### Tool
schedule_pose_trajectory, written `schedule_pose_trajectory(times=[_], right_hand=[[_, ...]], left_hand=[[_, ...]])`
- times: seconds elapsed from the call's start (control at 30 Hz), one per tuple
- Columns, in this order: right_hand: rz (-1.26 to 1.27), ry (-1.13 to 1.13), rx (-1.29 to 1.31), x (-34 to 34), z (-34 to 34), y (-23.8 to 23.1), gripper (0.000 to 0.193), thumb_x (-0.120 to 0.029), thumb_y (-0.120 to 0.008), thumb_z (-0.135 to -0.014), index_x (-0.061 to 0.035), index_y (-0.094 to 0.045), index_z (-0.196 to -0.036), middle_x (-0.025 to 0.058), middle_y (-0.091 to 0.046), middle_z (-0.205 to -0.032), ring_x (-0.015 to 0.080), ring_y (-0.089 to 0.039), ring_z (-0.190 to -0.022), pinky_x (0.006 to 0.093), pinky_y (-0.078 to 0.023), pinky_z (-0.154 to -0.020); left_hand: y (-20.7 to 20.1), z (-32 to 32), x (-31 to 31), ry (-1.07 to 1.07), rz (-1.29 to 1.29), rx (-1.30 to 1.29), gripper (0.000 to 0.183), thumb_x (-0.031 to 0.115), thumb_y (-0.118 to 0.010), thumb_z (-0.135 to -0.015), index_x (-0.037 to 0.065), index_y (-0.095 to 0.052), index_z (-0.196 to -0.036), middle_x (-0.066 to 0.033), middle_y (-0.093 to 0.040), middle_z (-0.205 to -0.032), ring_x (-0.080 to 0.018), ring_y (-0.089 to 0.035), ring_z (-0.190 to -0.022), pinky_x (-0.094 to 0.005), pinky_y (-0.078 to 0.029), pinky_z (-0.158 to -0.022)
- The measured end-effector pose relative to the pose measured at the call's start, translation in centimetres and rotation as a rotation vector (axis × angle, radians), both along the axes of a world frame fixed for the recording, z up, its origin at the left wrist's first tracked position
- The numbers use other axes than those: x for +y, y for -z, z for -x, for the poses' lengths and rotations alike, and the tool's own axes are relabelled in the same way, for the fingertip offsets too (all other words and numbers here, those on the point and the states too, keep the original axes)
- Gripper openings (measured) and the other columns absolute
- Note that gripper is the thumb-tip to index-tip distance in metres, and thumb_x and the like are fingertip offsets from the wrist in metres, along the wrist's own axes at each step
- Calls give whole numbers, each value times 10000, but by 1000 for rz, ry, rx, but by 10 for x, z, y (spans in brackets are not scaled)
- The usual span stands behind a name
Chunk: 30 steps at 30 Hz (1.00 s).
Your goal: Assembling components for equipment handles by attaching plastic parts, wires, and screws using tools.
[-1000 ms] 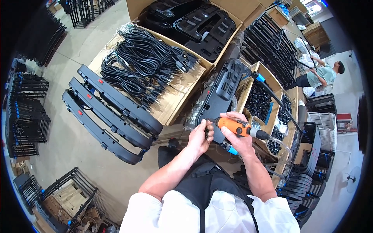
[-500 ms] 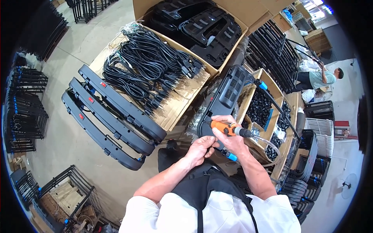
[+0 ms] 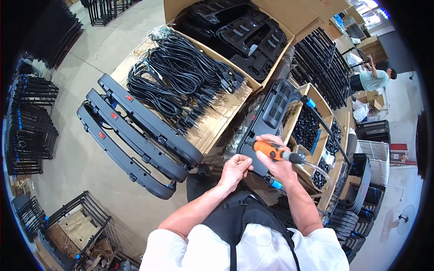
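My right hand point(image 3: 281, 168) is wrapped round an orange air screwdriver point(image 3: 266, 148), whose clear hose bends off to the right. The tool is held over the near end of a long black plastic housing point(image 3: 257, 131) with a raised vented cover. Just left of it, my left hand point(image 3: 235, 172) is closed in a pinch beside the housing's near left edge; whatever its fingertips hold is too small to make out. A blue-ended bar point(image 3: 275, 184) pokes out below my right wrist. The screwdriver's tip is hidden.
Black power cords point(image 3: 181, 77) lie heaped on cardboard at the left, beside curved black housings point(image 3: 135, 128) with red switches. A wooden bin point(image 3: 322, 118) of small black parts stands at the right. Behind is a carton point(image 3: 289, 36) of black panels. Another person point(image 3: 376, 80) works at far right.
My left hand has drawn a little left, away from my right hand and the screwdriver. The whole view has shifted slightly. The far person's arm and posture have changed.
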State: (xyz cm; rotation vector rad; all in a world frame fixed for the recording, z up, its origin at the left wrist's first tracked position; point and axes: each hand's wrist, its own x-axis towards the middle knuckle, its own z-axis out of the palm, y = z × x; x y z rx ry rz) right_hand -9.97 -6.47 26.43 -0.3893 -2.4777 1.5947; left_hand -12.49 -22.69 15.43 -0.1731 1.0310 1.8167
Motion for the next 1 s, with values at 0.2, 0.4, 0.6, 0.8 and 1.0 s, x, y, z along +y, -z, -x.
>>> schedule_pose_trajectory(times=[0.2, 0.4, 0.6, 0.8, 1.0], right_hand=[[181, 83, 81, 15, -26, -27, 521, 41, -773, -883, -23, -564, -1356, 156, -704, -1321, 233, -682, -1217, 379, -539, -1077], [263, 94, 151, 47, -48, -40, 510, -21, -753, -902, -25, -530, -1360, 196, -695, -1310, 327, -658, -1283, 489, -513, -1126], [284, 122, 174, 104, -70, -35, 507, -17, -770, -893, -30, -544, -1347, 194, -689, -1315, 321, -654, -1288, 480, -516, -1124], [200, 98, 208, 182, -88, -32, 504, -17, -774, -902, -23, -544, -1351, 200, -686, -1324, 308, -664, -1273, 457, -538, -1097], [200, 163, 179, 249, -76, -34, 497, -12, -766, -889, -16, -553, -1338, 201, -685, -1334, 274, -677, -1227, 417, -549, -1066]], left_hand=[[-12, 10, 10, -168, -65, -213, 199, 243, -632, -1102, 63, -662, -1182, -11, -720, -920, -44, -539, -616, -198, -403, -510], [-8, 21, 49, -115, -166, -432, 251, 345, -636, -1096, 95, -649, -1100, 20, -622, -853, -55, -504, -605, -206, -377, -489], [-24, 18, 118, -138, -285, -550, 249, 322, -574, -1125, 80, -630, -1143, 4, -600, -877, -87, -495, -632, -224, -389, -508], [-32, 9, 198, -123, -280, -604, 245, 312, -560, -1133, 80, -620, -1183, 11, -575, -854, -93, -484, -636, -229, -393, -520], [-32, 15, 278, -140, -270, -589, 303, 350, -552, -1131, 70, -596, -1239, 13, -556, -848, -88, -476, -643, -221, -388, -515]])
